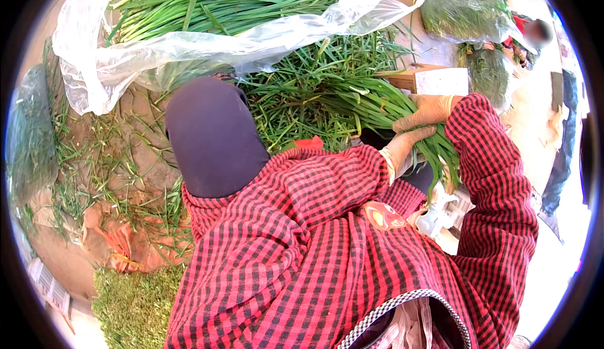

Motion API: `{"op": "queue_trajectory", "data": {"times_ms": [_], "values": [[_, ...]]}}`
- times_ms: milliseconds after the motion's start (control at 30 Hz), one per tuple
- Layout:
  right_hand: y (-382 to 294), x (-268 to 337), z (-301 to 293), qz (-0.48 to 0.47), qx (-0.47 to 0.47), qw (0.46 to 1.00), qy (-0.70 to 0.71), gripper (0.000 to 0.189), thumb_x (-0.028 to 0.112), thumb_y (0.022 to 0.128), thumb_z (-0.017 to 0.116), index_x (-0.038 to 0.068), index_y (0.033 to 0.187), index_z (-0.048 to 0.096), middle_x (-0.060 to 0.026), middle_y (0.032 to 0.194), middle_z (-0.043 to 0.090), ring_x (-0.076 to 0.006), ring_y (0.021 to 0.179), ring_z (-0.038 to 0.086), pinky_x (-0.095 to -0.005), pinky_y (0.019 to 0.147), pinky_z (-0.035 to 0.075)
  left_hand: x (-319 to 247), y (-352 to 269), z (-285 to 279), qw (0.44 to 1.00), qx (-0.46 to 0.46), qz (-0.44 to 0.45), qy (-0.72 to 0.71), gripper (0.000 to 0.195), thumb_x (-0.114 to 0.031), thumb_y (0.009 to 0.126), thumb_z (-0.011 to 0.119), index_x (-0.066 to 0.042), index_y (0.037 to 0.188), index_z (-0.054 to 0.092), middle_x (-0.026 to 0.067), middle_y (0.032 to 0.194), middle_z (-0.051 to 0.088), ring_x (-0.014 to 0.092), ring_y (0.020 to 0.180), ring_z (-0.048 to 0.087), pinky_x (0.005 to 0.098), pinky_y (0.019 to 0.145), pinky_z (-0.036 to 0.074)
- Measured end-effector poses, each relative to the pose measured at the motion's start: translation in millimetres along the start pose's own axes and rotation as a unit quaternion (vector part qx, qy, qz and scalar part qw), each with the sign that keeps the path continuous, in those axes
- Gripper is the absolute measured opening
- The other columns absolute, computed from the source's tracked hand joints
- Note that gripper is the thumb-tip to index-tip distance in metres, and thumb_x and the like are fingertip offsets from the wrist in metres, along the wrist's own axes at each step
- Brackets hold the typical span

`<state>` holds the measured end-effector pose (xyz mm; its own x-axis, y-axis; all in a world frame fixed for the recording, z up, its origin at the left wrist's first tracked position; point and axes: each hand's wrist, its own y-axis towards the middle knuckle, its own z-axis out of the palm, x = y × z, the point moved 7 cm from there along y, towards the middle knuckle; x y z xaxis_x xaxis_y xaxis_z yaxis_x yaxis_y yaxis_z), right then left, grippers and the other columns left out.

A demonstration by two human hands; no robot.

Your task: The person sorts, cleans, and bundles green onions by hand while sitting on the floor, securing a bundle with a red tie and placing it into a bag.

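Observation:
A bunch of long, flat green leaves, seemingly garlic chives (365, 99), lies slantwise on my right side, held in both gloved hands. From above, my right hand (427, 112) wraps over the bunch. My left hand (406, 153) grips it just below, its thumb near the right hand's fingers. Part of the leaves hangs down past my hands towards the right sleeve. Behind the bunch spreads a heap of loose leaves (302, 85). Close to my right hand stands a wooden block (398, 80) with a white panel (442, 81).
Clear plastic sheeting (198, 49) surrounds neatly laid leaves (236, 0) at the top. Wrapped bundles (465, 7) stand upper right, near a person (521, 26). My knee (212, 137) juts forward. Orange fabric (120, 240) and a yellow-green stack (139, 302) lie left.

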<state>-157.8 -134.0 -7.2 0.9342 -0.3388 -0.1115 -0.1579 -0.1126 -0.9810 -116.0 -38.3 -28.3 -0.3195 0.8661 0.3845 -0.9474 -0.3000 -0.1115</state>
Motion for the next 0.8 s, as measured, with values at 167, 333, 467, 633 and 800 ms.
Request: {"op": "queue_trajectory", "data": {"times_ms": [167,333,467,633,800], "values": [[-9.1,-0.2,9.5,0.013,0.021,0.999,-0.037,0.081,0.054,0.069,0.08,0.003,0.127,0.057,-0.013,0.113,0.068,-0.0231,0.104,0.064,-0.0343,0.095,0.047,11.5,-12.0,18.2,0.991,-0.059,-0.01,0.118,0.04,-0.015,0.089,0.069,-0.002,0.124,0.056,0.0092,0.115,0.067,0.025,0.102,0.067,0.0391,0.093,0.054],[-8.5,-1.4,18.6,0.049,-0.007,0.997,-0.06,0.078,0.046,0.064,0.081,0.002,0.124,0.057,-0.0154,0.11,0.069,-0.0264,0.099,0.066,-0.0366,0.09,0.05,15.1,-25.8,28.6,0.966,-0.062,-0.004,0.252,0.043,-0.019,0.081,0.079,-0.012,0.12,0.061,0.0012,0.095,0.069,0.015,0.078,0.065,0.0314,0.067,0.052],[27.5,-26.5,18.1,0.0,-0.142,0.984,-0.109,0.069,0.03,0.063,0.082,-0.005,0.116,0.057,-0.0234,0.104,0.068,-0.0319,0.098,0.068,-0.0391,0.086,0.052,14.0,-17.8,17.4,0.938,-0.06,0.024,0.339,0.048,-0.021,0.078,0.079,-0.013,0.121,0.059,-0.0018,0.091,0.067,0.014,0.077,0.063,0.0292,0.066,0.048],[-17.1,-29.2,-45.7,0.033,-0.283,0.951,-0.121,0.065,0.024,0.067,0.077,0.001,0.123,0.054,-0.0261,0.098,0.068,-0.0382,0.096,0.067,-0.0428,0.085,0.052,-12.7,-25.9,15.2,0.944,-0.042,-0.063,0.321,0.045,-0.022,0.081,0.068,-0.01,0.123,0.057,0.0025,0.102,0.069,0.014,0.088,0.065,0.0273,0.076,0.048],[-44.7,-17.1,-62.3,-0.026,-0.293,0.939,-0.179,0.068,0.015,0.076,0.07,0.008,0.139,0.045,-0.0225,0.102,0.069,-0.0352,0.094,0.067,-0.0449,0.087,0.051,-15.9,-9.4,-59.6,0.928,-0.116,-0.168,0.31,0.026,-0.015,0.086,0.056,-0.009,0.111,0.061,0.0035,0.104,0.068,0.015,0.084,0.065,0.0327,0.075,0.051]]}}
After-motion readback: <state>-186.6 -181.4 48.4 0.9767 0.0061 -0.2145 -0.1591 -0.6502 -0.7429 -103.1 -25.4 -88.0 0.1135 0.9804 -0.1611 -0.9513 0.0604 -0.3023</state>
